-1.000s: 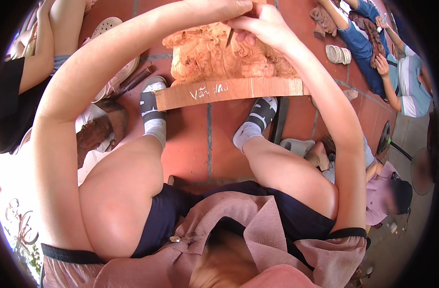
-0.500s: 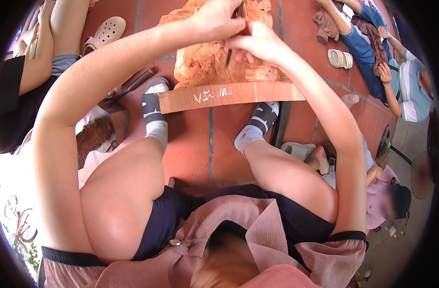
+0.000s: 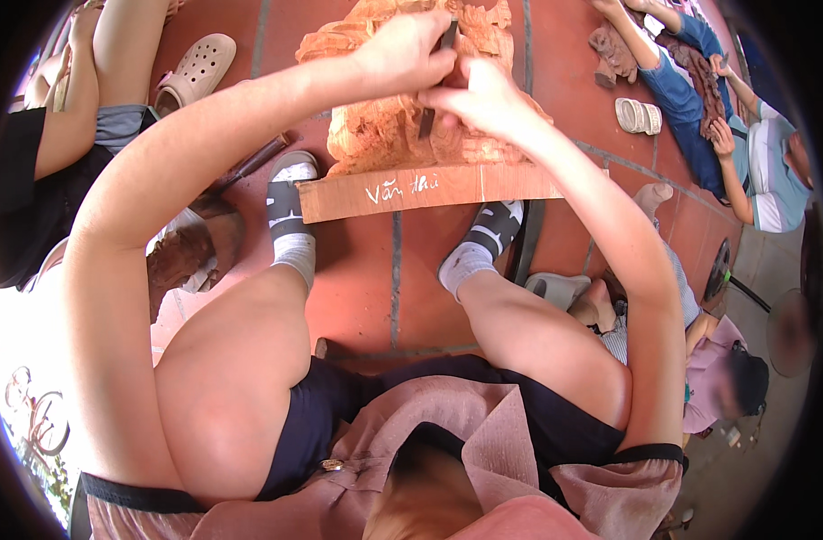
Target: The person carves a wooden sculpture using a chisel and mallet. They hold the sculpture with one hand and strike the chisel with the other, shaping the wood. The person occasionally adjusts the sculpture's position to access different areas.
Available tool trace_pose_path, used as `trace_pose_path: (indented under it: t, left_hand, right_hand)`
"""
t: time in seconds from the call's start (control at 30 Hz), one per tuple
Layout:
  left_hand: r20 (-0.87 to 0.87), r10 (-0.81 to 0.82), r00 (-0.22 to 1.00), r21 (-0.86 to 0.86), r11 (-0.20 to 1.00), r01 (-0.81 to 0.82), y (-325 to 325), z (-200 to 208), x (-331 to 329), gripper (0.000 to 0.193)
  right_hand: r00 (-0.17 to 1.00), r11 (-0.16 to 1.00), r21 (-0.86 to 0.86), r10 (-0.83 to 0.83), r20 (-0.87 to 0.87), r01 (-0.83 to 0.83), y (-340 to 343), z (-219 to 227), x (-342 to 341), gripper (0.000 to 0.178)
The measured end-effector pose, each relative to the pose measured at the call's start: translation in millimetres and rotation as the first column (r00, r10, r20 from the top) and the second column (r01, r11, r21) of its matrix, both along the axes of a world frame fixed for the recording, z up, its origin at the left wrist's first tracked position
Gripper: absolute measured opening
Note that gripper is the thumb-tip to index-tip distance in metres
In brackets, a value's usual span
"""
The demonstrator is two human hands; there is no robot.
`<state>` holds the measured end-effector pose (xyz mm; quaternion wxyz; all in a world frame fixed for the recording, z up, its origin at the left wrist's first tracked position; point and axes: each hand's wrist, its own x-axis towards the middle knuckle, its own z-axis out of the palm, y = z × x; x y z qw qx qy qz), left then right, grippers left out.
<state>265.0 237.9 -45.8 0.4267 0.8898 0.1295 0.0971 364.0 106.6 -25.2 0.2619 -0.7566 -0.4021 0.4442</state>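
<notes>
Before me stands an orange-brown wood carving [image 3: 375, 126] on a thick wooden base [image 3: 429, 189] with white handwriting across its front edge. Both hands are over the carving's upper part. My left hand [image 3: 407, 54] is closed around the upper part of a narrow, flat, dark tool [image 3: 426, 123], perhaps a chisel or file. My right hand [image 3: 483, 94] grips the same tool lower down, its fingers close to the left ones. The tool's lower end points down at the carved surface; whether it touches is hard to tell.
My feet in sandals [image 3: 290, 202] flank the base on red floor tiles [image 3: 357, 288]. Long-handled tools [image 3: 254, 160] lie at the left, near a beige clog [image 3: 202, 65]. Other people sit at both sides; pale slippers [image 3: 638, 115] and a brown carving [image 3: 612, 54] are at the right.
Both hands have shifted slightly down in the picture, with the fingers a little apart. The dark tool has turned, and more of its flat face shows.
</notes>
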Motion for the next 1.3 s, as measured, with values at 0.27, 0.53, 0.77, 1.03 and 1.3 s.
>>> trace_pose_path:
  t: [0.27, 0.53, 0.77, 1.03, 1.3]
  left_hand:
    - [0.149, -0.029, 0.988, -0.175, 0.983, 0.056, 15.7, 40.8, 9.3, 0.014]
    - [-0.05, -0.185, 0.982, -0.54, 0.832, 0.129, 9.1, 37.5, 0.7, 0.014]
    - [-0.041, -0.251, 0.967, -0.526, 0.828, 0.193, 5.0, 14.1, 8.0, 0.014]
    - [-0.056, -0.193, 0.98, -0.543, 0.829, 0.133, 7.7, 13.5, 17.6, 0.012]
    - [0.047, -0.181, 0.982, -0.238, 0.953, 0.187, 8.3, 4.9, 21.5, 0.017]
  right_hand:
    - [0.998, 0.995, 0.099, 0.002, 0.063, -0.008, -1.6, 41.7, 17.2, 0.025]
    - [1.0, 0.999, 0.04, 0.001, 0.006, -0.002, -15.3, 25.5, 21.8, 0.019]
    - [0.935, 0.959, 0.008, 0.274, 0.225, -0.282, -19.5, 9.5, 32.8, 0.02]
    - [0.974, 0.982, 0.036, 0.178, 0.142, -0.185, -23.3, -2.1, 36.4, 0.028]
    - [0.944, 0.979, 0.117, 0.122, 0.306, -0.165, -21.4, -6.1, 29.7, 0.031]
